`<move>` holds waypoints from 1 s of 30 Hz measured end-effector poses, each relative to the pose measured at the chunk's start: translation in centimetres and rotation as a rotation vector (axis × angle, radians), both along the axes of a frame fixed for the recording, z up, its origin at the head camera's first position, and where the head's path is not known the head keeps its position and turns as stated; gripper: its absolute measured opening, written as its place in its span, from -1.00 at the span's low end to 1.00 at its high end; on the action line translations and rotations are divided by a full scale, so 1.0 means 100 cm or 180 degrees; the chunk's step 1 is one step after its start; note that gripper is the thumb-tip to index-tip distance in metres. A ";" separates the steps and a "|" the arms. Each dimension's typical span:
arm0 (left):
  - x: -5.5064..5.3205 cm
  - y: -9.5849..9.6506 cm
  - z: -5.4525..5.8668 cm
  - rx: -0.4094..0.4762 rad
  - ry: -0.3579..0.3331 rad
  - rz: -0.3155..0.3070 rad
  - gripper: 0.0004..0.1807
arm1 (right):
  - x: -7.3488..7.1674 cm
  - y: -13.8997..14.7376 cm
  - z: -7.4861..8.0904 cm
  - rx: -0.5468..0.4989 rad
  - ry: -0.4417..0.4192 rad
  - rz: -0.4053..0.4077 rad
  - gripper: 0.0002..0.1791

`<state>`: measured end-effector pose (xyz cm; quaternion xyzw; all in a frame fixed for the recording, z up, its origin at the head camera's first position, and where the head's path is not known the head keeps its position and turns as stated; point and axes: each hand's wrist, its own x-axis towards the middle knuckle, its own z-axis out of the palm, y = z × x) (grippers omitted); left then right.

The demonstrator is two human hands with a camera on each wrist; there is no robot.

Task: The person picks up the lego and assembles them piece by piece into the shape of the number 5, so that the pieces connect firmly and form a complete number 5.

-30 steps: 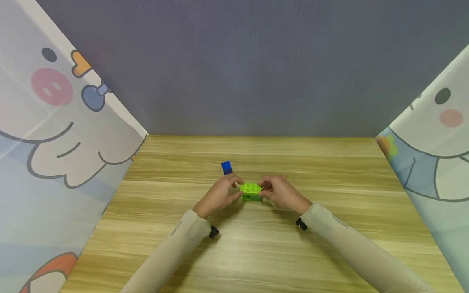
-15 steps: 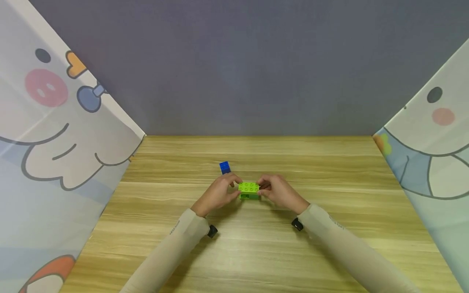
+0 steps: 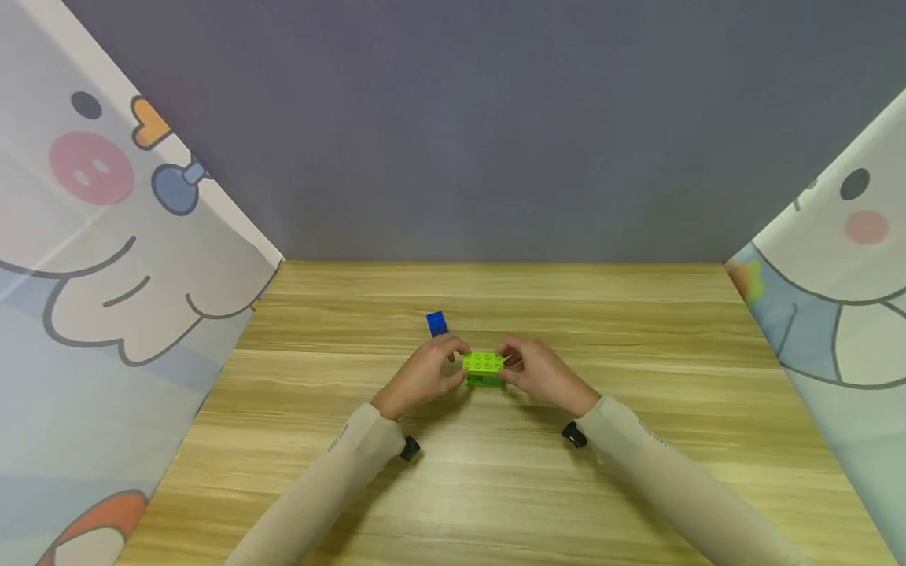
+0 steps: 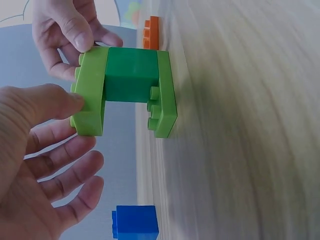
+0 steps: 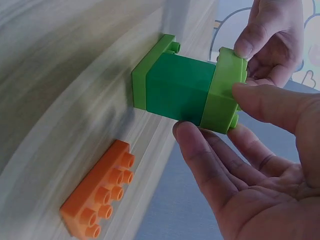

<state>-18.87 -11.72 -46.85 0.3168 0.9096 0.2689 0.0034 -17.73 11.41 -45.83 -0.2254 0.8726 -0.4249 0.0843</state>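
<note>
Near the middle of the table stands a small stack of toy building bricks. A light green studded brick [image 3: 484, 361] forms its top, a dark green block [image 4: 132, 75] sits under one end, and a light green base brick [image 4: 167, 100] lies below. On the block's other side, a gap separates top and base. My left hand [image 3: 425, 376] pinches the top brick's left end between thumb and fingers, its other fingers spread loosely. At the right end my right hand [image 3: 543, 374] grips the same brick, one fingertip close by the dark green block in the right wrist view.
A blue brick [image 3: 436, 323] rests on the wooden table [image 3: 481, 479] just beyond my left hand. In the right wrist view an orange brick [image 5: 102, 192] lies near the stack; the head view hides it behind my right hand. A grey panel [image 3: 453, 134] borders the table's back.
</note>
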 end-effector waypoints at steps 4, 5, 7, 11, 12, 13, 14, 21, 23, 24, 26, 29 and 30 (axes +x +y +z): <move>-0.001 0.000 0.003 0.0044 -0.0052 -0.0027 -0.69 | 0.000 0.000 0.003 0.0066 -0.0006 -0.0023 -0.73; -0.002 -0.001 0.003 0.0080 -0.0081 -0.0033 -0.69 | 0.000 0.001 0.004 0.0090 -0.0003 -0.0028 -0.73; -0.004 -0.002 0.006 0.0171 -0.0128 -0.0037 -0.68 | 0.000 0.001 0.005 0.0124 -0.0018 -0.0041 -0.70; -0.013 -0.006 0.011 0.0309 -0.0096 0.0089 -0.69 | 0.000 0.000 0.005 0.0172 -0.0025 -0.0049 -0.56; -0.016 -0.007 0.012 0.0325 -0.0050 0.0149 -0.70 | 0.000 0.000 0.006 0.0174 -0.0033 -0.0058 -0.53; -0.019 -0.009 0.013 0.0340 -0.0010 0.0212 -0.70 | 0.000 0.000 0.006 0.0181 -0.0035 -0.0063 -0.51; -0.022 -0.010 0.014 0.0355 0.0025 0.0294 -0.71 | 0.000 0.000 0.006 0.0190 -0.0031 -0.0068 -0.51; -0.038 -0.017 0.014 0.0489 0.0198 0.0742 -0.64 | 0.002 0.002 0.004 0.0102 -0.0085 -0.0094 -0.62; -0.041 -0.019 0.012 0.0482 0.0209 0.0815 -0.63 | 0.002 0.002 0.003 0.0064 -0.0080 -0.0095 -0.65; -0.042 -0.020 0.010 0.0478 0.0210 0.0845 -0.62 | 0.002 0.003 0.003 0.0052 -0.0058 -0.0088 -0.65; -0.044 -0.021 0.008 0.0449 0.0216 0.0903 -0.61 | 0.003 0.003 0.002 0.0044 -0.0038 -0.0094 -0.66; -0.048 -0.022 0.004 0.0398 0.0205 0.1016 -0.58 | 0.003 0.003 0.002 0.0046 -0.0029 -0.0129 -0.66; -0.050 -0.023 0.002 0.0366 0.0189 0.1063 -0.58 | 0.003 0.003 0.002 0.0050 -0.0028 -0.0139 -0.66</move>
